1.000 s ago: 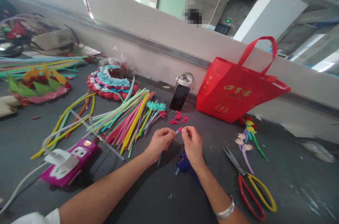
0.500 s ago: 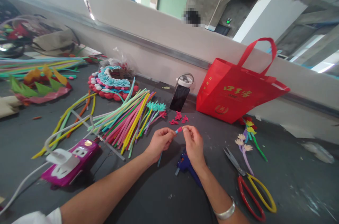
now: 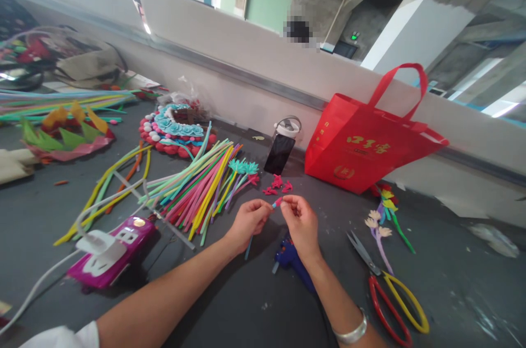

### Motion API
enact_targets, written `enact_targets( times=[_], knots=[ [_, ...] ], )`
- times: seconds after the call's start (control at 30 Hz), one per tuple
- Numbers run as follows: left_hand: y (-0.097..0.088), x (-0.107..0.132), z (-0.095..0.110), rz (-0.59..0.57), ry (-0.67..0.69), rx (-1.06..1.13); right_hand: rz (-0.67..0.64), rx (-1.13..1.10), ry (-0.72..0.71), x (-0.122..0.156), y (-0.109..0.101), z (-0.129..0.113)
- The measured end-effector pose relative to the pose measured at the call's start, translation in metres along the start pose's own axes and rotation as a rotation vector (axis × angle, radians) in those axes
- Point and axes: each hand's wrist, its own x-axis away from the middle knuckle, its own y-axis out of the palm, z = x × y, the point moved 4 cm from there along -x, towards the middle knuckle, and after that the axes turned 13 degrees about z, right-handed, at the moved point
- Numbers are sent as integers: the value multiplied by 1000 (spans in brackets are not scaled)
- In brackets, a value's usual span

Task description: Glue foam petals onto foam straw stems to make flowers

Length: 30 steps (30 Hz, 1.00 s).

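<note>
My left hand [image 3: 251, 223] is closed on a thin blue stem [image 3: 249, 248], whose lower end sticks out below the fingers. At the stem's upper tip sits a small pink-red petal piece [image 3: 278, 201], pinched between the thumb and fingers of my right hand [image 3: 301, 222]. Just beyond my hands lie several pink-red flower pieces [image 3: 277, 181]. Under my right wrist rests a blue glue gun [image 3: 290, 257], partly hidden by the arm. To the left spreads a bundle of coloured stems [image 3: 201, 186], with turquoise flowers [image 3: 243, 166] at its right end.
Scissors [image 3: 380, 277] with red and yellow handles lie at right, near finished flowers [image 3: 382, 222]. A red bag [image 3: 370, 145], a phone [image 3: 280, 153] and a bottle [image 3: 287, 127] stand along the partition. At left are a purple power strip [image 3: 119, 252], cables and felt crowns [image 3: 74, 137].
The fingers of my right hand have shifted slightly at the pink-red piece. My left hand keeps its hold on the stem. The view has moved a little.
</note>
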Motion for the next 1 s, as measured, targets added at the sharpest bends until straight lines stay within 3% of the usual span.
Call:
enact_targets(
  times=[1.0],
  knots=[
    [2, 3, 2, -7, -18, -18, -2, 63, -57, 3, -1, -3]
  ],
)
